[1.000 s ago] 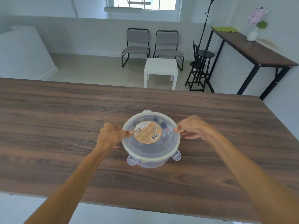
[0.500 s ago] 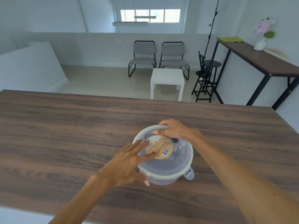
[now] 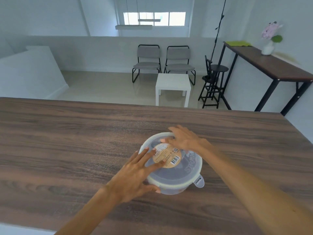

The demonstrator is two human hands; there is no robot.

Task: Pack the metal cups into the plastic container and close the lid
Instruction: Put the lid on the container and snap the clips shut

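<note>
A round clear plastic container (image 3: pixel 174 188) stands on the wooden table, with its translucent lid (image 3: pixel 188 173) lying on top. A round tan label (image 3: pixel 169 156) marks the lid's middle. Dark shapes show dimly through the lid; the metal cups cannot be made out clearly. My left hand (image 3: pixel 135 173) lies flat on the lid's near-left part, fingers spread, thumb down the container's side. My right hand (image 3: pixel 183 138) presses on the lid's far edge, fingers curled over the rim. One lid clip (image 3: pixel 199 181) sticks out at the near right.
The wooden table (image 3: pixel 67 141) spreads wide to the left and right of the container. Beyond its far edge are a white side table (image 3: pixel 172 82), two grey chairs (image 3: pixel 147 61), a black stool (image 3: pixel 215 77) and a tall side table (image 3: pixel 264 63) with a flower vase.
Both hands left the lid's left and right edges and now rest on top: the left flat on the near-left part, the right on the far rim. The camera view shifted, so the container sits further right.
</note>
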